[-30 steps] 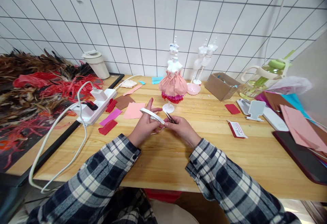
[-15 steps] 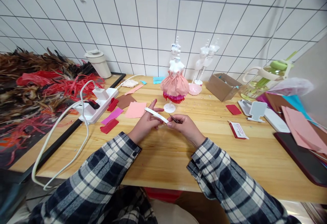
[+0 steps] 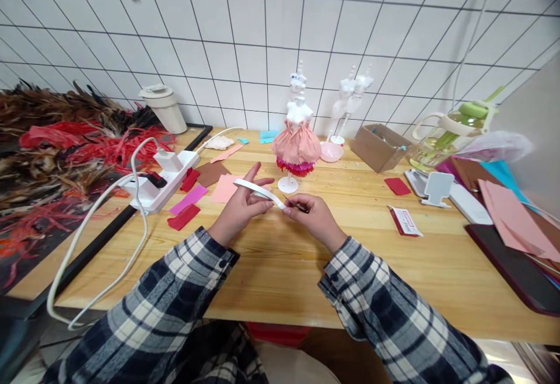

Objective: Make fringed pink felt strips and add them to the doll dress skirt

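Observation:
A white tape roll [image 3: 256,188] sits around the fingers of my left hand [image 3: 240,204], whose index finger stretches forward. From the roll a white strip runs right to my right hand [image 3: 311,215], pinched between thumb and index finger. Small dark metal scissors or tweezers also show in my right hand; which of the two I cannot make out. Just beyond the hands, a small white mannequin [image 3: 300,111] stands upright on a round base, wearing a peach skirt [image 3: 296,142] with a magenta and red fringe below.
Paper pieces [image 3: 188,200] and a white power strip [image 3: 164,188] with looping cables lie left, beside feathers [image 3: 39,156]. At the right are a cardboard box [image 3: 378,149], a red-white packet [image 3: 405,222], a phone stand [image 3: 437,187] and a bottle [image 3: 455,133].
My left hand has moved slightly left, away from my right hand, and more of the white strip now spans between them. The whole view has shifted a little.

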Tool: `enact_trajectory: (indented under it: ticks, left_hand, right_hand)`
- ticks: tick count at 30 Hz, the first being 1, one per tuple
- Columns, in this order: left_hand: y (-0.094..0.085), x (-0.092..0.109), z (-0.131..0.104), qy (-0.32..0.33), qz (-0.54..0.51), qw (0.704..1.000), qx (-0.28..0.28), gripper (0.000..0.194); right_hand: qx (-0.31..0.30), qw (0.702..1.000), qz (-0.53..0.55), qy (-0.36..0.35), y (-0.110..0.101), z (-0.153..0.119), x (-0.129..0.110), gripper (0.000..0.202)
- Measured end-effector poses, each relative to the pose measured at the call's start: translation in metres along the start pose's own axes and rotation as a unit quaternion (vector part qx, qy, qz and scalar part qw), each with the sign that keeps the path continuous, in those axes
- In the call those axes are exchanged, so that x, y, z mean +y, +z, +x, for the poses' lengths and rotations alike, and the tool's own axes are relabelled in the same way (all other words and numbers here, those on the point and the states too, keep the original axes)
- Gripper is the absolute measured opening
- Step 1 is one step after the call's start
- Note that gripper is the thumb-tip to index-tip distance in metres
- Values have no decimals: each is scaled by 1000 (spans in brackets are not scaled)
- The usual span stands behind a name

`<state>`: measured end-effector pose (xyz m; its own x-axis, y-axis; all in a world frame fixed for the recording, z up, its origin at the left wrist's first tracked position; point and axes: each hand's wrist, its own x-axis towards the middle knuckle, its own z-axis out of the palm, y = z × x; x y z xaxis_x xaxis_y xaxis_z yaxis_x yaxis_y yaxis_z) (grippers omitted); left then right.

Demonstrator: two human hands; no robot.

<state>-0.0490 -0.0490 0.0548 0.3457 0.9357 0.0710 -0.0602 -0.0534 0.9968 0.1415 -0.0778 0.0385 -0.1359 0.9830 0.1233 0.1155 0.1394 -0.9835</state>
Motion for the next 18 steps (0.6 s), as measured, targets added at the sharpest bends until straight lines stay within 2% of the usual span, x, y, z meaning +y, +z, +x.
enact_trajectory:
  ticks: [2, 4, 9, 14, 18]
  left_hand:
    - [1, 1, 0, -6, 14, 1000, -9, 95]
    - [4, 1, -1, -14, 13, 1000, -7, 91]
    - [8, -2, -1, -44, -2, 999, 6, 90]
    - [8, -7, -1, -35, -35, 998, 26, 96]
    - [10, -8, -2, -19, -58, 998, 20, 114]
  right_hand:
    - [26, 999, 0, -38, 0, 0, -1, 18]
    - [25, 998, 1, -53, 1, 0, -1, 18]
    - [-15, 1000, 19, -4, 2, -2, -1, 22]
    - [-25, 998, 40, 28, 2, 1, 2, 27]
    - [-18, 997, 45, 62, 2, 4, 7, 31]
